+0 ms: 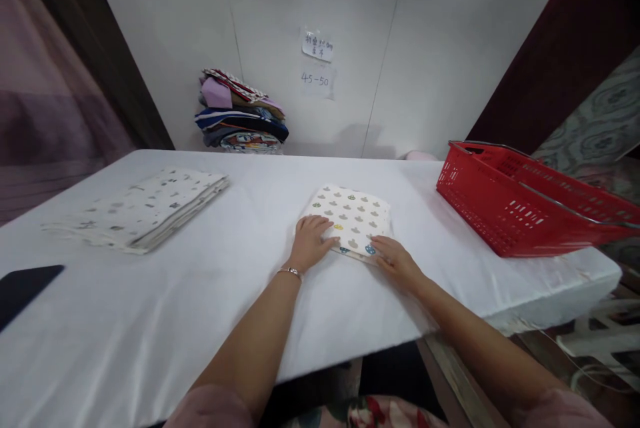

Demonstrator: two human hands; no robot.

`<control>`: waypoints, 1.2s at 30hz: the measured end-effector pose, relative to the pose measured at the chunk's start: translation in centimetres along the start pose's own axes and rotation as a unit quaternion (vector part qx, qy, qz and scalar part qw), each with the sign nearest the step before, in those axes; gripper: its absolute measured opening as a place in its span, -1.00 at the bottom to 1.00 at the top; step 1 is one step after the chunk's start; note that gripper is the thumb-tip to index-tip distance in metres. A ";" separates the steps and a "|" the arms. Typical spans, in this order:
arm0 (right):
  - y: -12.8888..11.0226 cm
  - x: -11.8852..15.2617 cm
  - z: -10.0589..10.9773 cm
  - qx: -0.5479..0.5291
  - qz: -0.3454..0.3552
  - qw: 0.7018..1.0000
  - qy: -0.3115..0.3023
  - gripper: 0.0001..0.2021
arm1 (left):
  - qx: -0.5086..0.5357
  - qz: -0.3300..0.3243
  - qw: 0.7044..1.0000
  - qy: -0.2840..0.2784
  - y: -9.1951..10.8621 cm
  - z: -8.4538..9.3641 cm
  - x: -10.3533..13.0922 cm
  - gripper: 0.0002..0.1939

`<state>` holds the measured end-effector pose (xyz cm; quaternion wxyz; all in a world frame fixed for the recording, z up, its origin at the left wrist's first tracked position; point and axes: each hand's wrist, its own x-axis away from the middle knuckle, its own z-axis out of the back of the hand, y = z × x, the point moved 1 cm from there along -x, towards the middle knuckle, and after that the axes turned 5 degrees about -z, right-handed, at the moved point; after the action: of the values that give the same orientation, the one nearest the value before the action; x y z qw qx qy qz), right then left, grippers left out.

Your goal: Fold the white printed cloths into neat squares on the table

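A folded cloth printed with small mushroom-like shapes is laid flat on the white-covered counter. With that cloth taken as the dial's centre, its 8 o'clock corner is covered by the left hand, whose fingers are rested on top, the thumb held apart from them. The 4 o'clock corner is met by the right hand; whether cloth is pinched there cannot be told, as the thumb is hidden. A larger folded cloth is placed at 9 o'clock, a red basket at 3.

Judged by its look, the smaller cloth should be found light, soft and limp, hardly fragile, its layers easily slid out of line. It is best gripped through all layers at the 4 and 8 o'clock corners, with the middle supported.
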<state>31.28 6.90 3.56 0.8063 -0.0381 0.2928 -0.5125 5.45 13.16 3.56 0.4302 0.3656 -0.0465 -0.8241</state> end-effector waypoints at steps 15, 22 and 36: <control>-0.1 1.3 -1.4 0.090 0.027 0.996 0.006 -0.63 | -0.060 0.058 0.996 -0.022 -1.3 0.2 0.4 -0.53; -0.2 2.1 -1.4 0.096 0.045 0.994 -0.016 -0.56 | -0.069 0.149 0.986 0.007 -2.0 0.1 0.7 -0.55; -6.7 0.1 -3.9 0.078 0.102 0.992 -0.012 -0.58 | 0.008 0.295 0.947 0.127 -6.5 3.3 1.5 -0.54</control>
<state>23.89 4.55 2.70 0.8586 0.0489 0.2447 -0.4479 -1.57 15.36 2.60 0.6533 0.4405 -0.1042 -0.6068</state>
